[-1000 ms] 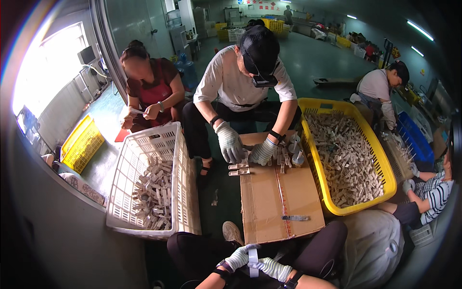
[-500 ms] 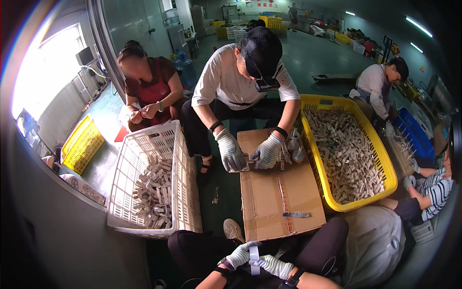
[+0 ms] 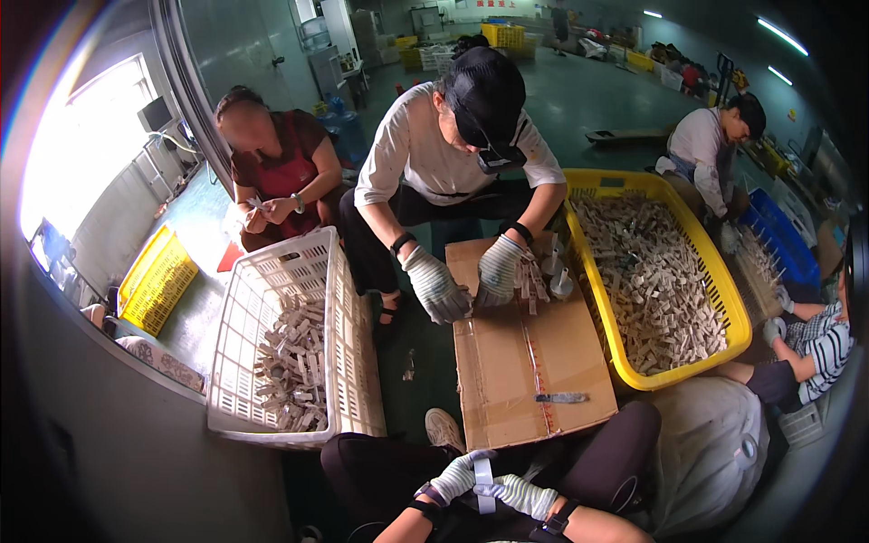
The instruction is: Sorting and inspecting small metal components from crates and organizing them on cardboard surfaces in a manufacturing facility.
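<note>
Green floor (image 3: 579,104) runs deep into the room on my remote head-cam feed. Biggest up front: co-worker in a white tee (image 3: 453,149), leaning in, both gloved hands low; can't tell exactly what's in them. Another in a red apron (image 3: 288,163), L side, hands together. Next, yellow basket (image 3: 697,369) on the R, heaped w/ pale clip-like pcs (image 3: 665,281); white crate (image 3: 355,371) on the L, part-filled w/ similar ones. Btwn those two, cardboard box (image 3: 493,380), near end toward me. White sack (image 3: 701,443) slumps to the R, just beside the wearer's dark-clad legs (image 3: 625,439).

OK, hands now! Left hand (image 3: 460,477), striped glove, fingers bent, gripping the upper part of a pale strip (image 3: 484,484). Right hand (image 3: 520,495), same type of glove, pinching it a bit lower. So strip's btwn both, over the lap, just this side of the box's near edge. Smaller stuff I've got: dark flat pc (image 3: 561,397) lying on the box top, plus a pale ring (image 3: 746,452) on the sack.
</note>
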Motion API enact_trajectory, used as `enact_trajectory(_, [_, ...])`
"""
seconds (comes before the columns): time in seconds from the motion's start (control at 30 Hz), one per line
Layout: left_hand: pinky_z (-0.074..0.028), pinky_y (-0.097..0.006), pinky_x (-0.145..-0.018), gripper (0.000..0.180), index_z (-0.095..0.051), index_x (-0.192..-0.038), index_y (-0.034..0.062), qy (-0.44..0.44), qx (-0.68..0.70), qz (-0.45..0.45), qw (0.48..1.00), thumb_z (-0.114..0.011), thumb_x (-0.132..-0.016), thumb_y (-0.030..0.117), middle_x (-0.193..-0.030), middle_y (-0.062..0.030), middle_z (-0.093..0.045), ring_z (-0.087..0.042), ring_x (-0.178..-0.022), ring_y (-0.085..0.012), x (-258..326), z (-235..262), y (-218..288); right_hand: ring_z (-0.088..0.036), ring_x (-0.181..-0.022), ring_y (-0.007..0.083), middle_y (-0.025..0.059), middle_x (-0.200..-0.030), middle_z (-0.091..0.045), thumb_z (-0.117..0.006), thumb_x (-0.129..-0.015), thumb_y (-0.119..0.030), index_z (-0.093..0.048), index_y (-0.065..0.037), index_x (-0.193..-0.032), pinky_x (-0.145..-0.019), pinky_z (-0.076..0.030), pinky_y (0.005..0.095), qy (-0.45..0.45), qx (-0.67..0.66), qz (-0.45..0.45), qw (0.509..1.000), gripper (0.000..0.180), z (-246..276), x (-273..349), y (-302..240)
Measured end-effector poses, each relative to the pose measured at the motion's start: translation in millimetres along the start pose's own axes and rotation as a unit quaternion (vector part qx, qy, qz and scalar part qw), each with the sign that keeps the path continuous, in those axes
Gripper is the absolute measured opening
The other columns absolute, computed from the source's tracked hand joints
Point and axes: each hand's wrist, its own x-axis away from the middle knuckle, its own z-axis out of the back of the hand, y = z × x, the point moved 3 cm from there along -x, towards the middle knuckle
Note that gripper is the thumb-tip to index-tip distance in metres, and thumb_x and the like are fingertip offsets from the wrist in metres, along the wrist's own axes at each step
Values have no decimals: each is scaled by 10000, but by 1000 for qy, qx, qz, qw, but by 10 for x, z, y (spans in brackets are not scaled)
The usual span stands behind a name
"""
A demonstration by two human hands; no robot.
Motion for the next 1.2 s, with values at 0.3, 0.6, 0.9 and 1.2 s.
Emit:
enact_trajectory(0.3, [-484, -277, -819, 530, -575, -1264, 107, -7, -16, 17, 1000, -746, -774, -1, -989, 14, -618, -548, -886, -93, -46, -18, -102, -595, -949, 90, 7, -1013, -683, -640, -927, -229, -668, -9, -1112, -886, -460, 263, 12, 11, 6, 1000, 288, 21, 58, -38])
enact_trajectory(0.6, [-477, -271, -840, 543, -568, -1267, 101, -15, -22, -5, 1000, -746, -766, -12, -1023, 13, -618, -539, -905, -92, -19, -93, 198, -594, -921, 87, 3, -975, -686, -648, -921, -265, -679, -13, -1093, -874, -459, 258, 22, 7, -6, 1000, 306, 58, 37, 8])
enact_trajectory(0.9, [-498, -287, -814, 513, -573, -1262, 127, -7, 16, 47, 999, -718, -788, -10, -970, 5, -626, -561, -876, -104, 96, -47, 181, -605, -928, 97, 17, -977, -695, -645, -923, -282, -681, -8, -1084, -871, -462, 267, 18, -16, -1, 1000, 320, -141, 298, -337])
enact_trajectory(1.2, [-501, -265, -753, 509, -576, -1257, 118, 23, -16, 63, 998, -684, -790, -54, -905, 19, -620, -560, -820, -91, 178, -115, 552, -628, -924, 121, 43, -988, -701, -630, -932, -254, -686, 4, -1065, -879, -482, 276, 12, -101, -21, 995, 295, -171, 312, -381])
